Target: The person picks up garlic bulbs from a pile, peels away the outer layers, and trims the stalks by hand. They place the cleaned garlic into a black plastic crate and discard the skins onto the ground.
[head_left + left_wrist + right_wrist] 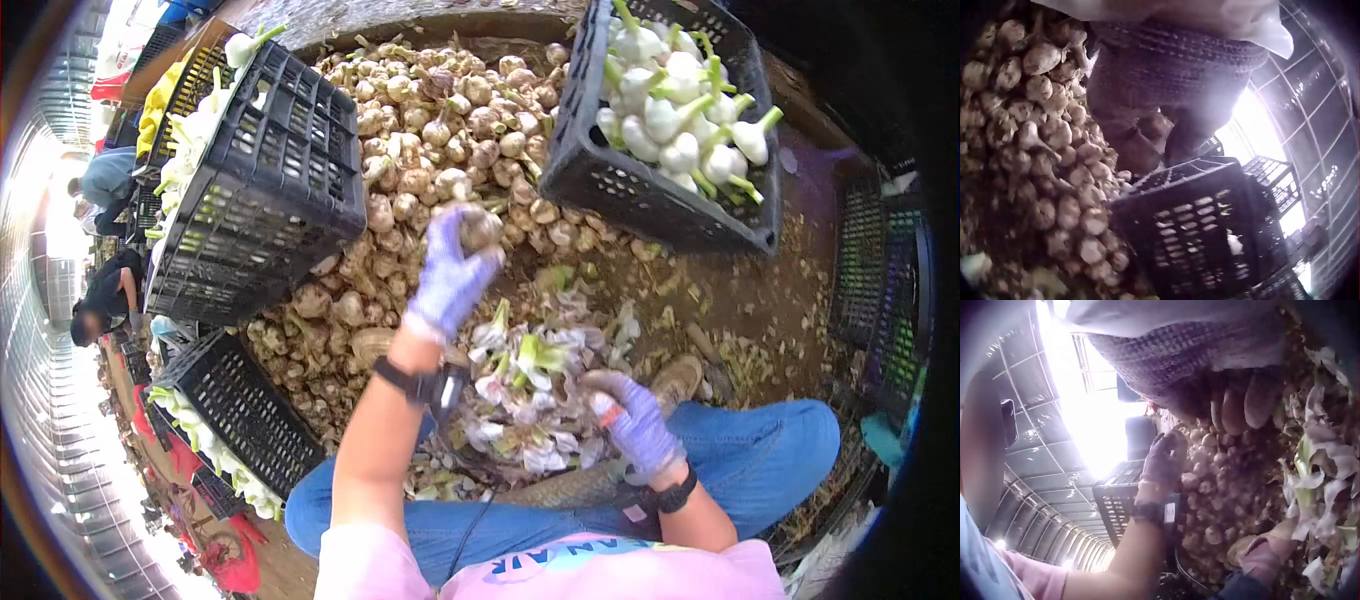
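Observation:
My left hand (452, 275), in a purple knit glove, reaches out over the heap of unpeeled garlic (410, 110). Its fingers and thumb curl round a brownish garlic bulb (481, 230), part of which also shows under the palm in the left wrist view. My right hand (640, 428) wears a similar glove and stays low by the right knee, beside a pile of peeled skins and cut stalks (535, 380). A small orange-red patch shows near its thumb. The fingers (1235, 409) bend downward in the right wrist view; I cannot tell whether they hold anything.
A black crate of cleaned white garlic (665, 205) stands at the upper right. Further black crates (280, 150) (250, 400) line the left, with white bulbs along their edges. My shoe (680, 378) rests by the skins. Two people sit farther off at left.

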Demonstrator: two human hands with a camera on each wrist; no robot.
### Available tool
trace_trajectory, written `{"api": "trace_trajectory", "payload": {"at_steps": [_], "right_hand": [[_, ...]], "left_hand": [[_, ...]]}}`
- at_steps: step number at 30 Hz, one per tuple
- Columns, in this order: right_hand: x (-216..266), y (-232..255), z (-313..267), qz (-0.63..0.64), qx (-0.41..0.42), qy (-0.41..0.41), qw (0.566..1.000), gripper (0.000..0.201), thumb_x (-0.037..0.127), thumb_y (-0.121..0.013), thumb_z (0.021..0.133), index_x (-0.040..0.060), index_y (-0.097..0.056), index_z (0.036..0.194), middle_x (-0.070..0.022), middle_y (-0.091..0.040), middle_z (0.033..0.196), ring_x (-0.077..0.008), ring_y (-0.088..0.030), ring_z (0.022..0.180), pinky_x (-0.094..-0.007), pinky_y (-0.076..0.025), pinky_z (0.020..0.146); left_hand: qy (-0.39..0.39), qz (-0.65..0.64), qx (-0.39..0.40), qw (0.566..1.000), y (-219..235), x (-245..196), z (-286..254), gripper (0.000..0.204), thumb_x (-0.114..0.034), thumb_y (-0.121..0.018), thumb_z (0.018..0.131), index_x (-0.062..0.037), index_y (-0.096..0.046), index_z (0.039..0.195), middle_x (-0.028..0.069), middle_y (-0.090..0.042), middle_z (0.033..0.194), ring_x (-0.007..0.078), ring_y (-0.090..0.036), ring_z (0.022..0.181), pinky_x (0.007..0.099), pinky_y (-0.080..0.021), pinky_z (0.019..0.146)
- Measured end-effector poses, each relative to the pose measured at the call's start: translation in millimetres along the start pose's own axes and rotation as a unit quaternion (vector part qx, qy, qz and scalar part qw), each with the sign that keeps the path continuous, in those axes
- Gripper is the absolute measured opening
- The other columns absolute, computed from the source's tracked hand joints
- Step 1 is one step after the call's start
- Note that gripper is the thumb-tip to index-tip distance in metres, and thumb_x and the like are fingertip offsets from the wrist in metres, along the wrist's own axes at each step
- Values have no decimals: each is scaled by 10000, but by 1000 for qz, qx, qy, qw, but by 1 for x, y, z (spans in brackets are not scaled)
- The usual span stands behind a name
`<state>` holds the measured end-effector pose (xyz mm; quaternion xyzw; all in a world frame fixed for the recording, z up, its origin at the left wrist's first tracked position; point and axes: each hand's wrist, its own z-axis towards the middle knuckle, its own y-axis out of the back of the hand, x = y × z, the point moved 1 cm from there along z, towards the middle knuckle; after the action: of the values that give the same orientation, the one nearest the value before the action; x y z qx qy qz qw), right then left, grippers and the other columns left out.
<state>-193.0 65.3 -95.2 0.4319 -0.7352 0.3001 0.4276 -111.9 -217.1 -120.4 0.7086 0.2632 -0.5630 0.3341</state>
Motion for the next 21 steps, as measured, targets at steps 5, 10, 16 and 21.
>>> {"api": "trace_trajectory", "payload": {"at_steps": [5,10,16,21], "right_hand": [[33,-20,-17,243,-25,2,970,318,156,-548,896,23,-539,1185,-43,-601,1038,-81,-567,861,-220,-467,763],[67,-33,-50,222,16,6,975,370,178,-561,899,-5,-507,1217,-58,-590,1070,-88,-570,904,-215,-482,766],[66,-41,-76,265,18,4,964,317,136,-615,859,2,-558,1141,-77,-601,1072,-128,-574,970,-264,-488,822],[72,-47,-81,241,28,13,970,276,240,-646,850,24,-604,1017,-31,-622,897,-78,-582,753,-207,-471,625]], "left_hand": [[16,-159,104,982,-26,-67,-136,414,-50,-713,715,-92,-483,1057,71,-466,1100,169,-509,942,328,-452,840],[2,-202,133,970,-35,-95,-204,438,-22,-741,704,-102,-450,1022,89,-445,1186,201,-515,1037,338,-431,887],[-100,-76,104,987,-28,-96,-236,509,-66,-764,680,-81,-464,1091,104,-486,1156,203,-544,987,319,-471,826],[-215,103,54,970,-27,-110,-244,534,-85,-793,598,-70,-497,1042,132,-568,1097,262,-595,949,315,-493,772]]}}
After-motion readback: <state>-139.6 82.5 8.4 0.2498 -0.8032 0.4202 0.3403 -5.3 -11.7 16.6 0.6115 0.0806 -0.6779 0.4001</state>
